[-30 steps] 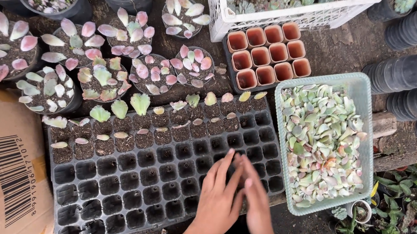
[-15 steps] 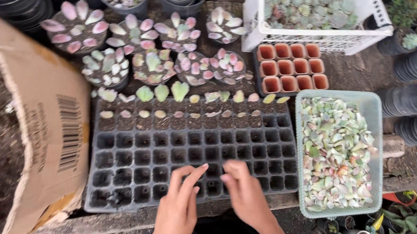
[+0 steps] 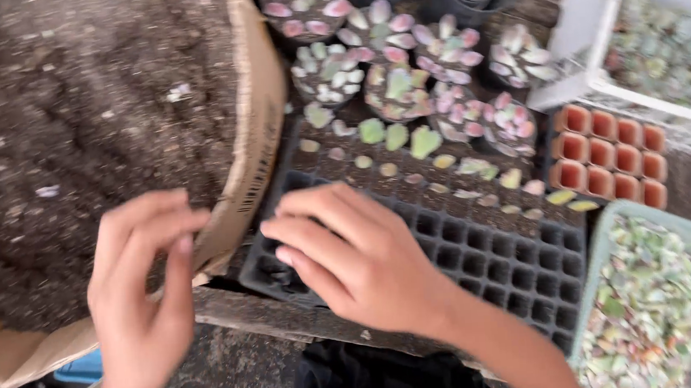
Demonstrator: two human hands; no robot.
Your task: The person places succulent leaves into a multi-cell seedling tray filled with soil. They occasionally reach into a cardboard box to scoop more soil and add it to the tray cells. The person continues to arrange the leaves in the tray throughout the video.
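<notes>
Seed tray (image 3: 496, 264) beneath right hand (image 3: 358, 254)

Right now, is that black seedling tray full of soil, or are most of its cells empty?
Mostly empty. In the black seedling tray, only the far rows hold soil and leaf cuttings; the near cells by the right hand show bare black bottoms.

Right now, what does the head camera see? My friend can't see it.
Two bare hands hover at a black plastic seedling tray: the right hand rests on its left corner, the left hand beside a cardboard box of dark soil.
</notes>
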